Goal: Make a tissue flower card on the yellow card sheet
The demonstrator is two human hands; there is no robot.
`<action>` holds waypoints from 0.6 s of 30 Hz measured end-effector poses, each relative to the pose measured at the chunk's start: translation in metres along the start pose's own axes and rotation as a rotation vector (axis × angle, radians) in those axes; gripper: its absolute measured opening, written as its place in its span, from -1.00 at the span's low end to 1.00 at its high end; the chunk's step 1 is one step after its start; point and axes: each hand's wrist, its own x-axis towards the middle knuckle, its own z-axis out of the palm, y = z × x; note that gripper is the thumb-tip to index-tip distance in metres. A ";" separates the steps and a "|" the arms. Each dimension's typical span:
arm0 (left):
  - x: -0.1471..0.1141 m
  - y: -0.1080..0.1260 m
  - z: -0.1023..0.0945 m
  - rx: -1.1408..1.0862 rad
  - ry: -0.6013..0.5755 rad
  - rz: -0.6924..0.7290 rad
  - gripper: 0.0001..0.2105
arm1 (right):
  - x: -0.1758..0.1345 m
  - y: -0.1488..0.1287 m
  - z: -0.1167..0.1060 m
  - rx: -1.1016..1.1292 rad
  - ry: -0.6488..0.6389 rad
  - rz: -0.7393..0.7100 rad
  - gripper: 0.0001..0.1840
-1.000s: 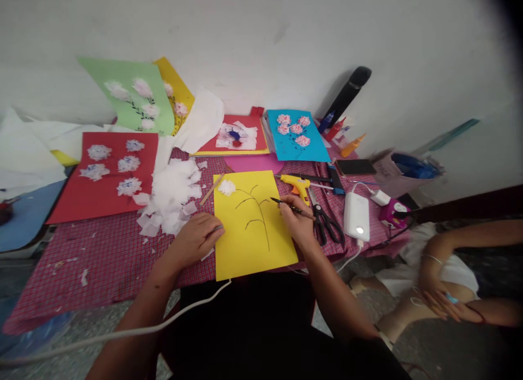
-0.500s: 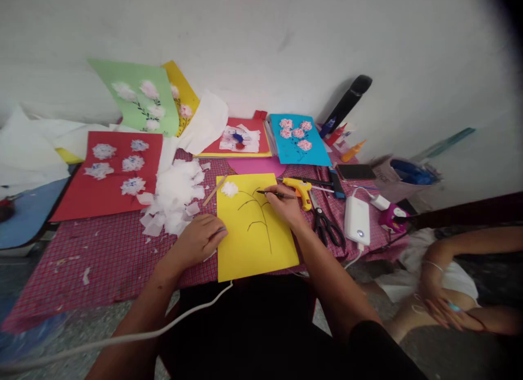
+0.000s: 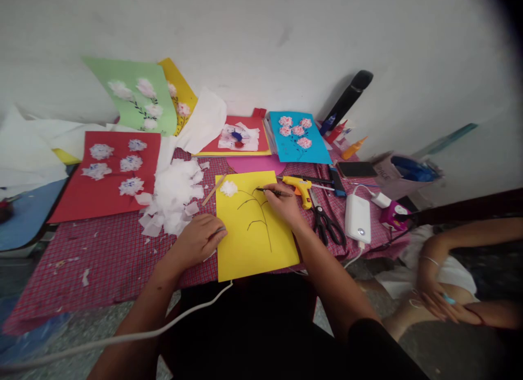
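A yellow sheet of paper (image 3: 241,255) lies in front of me, bearing thin dark branch lines and a white paper flower (image 3: 229,188) at its upper left. My right hand (image 3: 284,204) is closed round a black pen (image 3: 278,192), whose tip meets the paper near the top of the drawn stem. At the sheet's left edge rests my left hand (image 3: 202,237), its fingers curled together. Something small and greyish shows between its thumb and forefinger, too small to name. A thin wooden stick (image 3: 214,190) lies beside the flower, partly along the sheet's edge.
White paper scraps (image 3: 174,195) are heaped on the left. On the right lie a yellow glue gun (image 3: 300,188), black scissors (image 3: 327,223) and a white power bank (image 3: 358,219). Flower cards, including a red one (image 3: 110,189) and a blue one (image 3: 300,138), stand behind. Another person's hands (image 3: 439,302) are at far right.
The pen tip has shifted very slightly left along the short upper branch. My left hand stays in place; the view has tilted a little.
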 end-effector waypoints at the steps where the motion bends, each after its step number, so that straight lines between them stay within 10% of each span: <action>1: 0.000 0.000 0.000 0.001 0.001 -0.001 -0.84 | 0.000 0.000 0.000 -0.005 0.008 0.000 -0.76; 18: 0.001 0.001 -0.002 -0.006 -0.005 -0.006 -0.84 | 0.001 -0.004 -0.006 -0.015 0.126 0.057 -0.80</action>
